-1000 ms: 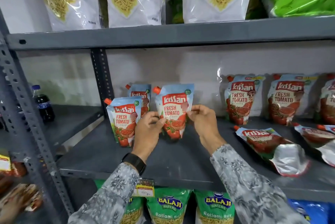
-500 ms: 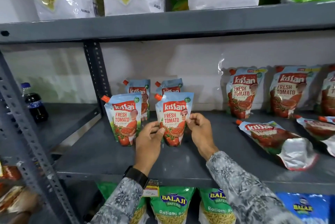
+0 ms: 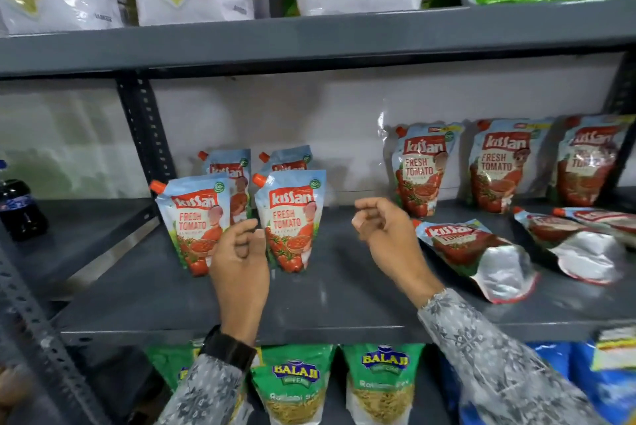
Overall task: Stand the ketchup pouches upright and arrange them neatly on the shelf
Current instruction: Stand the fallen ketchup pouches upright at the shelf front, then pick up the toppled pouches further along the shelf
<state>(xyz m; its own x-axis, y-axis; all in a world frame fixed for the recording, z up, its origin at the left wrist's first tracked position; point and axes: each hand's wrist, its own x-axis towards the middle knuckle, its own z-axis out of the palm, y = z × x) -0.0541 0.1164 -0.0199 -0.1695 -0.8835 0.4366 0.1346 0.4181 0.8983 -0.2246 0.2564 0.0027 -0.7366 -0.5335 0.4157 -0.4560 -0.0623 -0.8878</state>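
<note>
On the shelf (image 3: 344,304), both hands (image 3: 241,259) (image 3: 389,235) hang loosely curled, empty; brushing the freestanding front pouch (image 3: 292,221) risks toppling it.

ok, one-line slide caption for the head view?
Both hands, left and right, empty beside four upright ketchup pouches; fallen pouches remain on the shelf.

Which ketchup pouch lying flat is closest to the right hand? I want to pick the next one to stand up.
The flat pouch just right of the right hand, silver base toward the shelf's front edge. The other flat pouches lie farther right.
</note>
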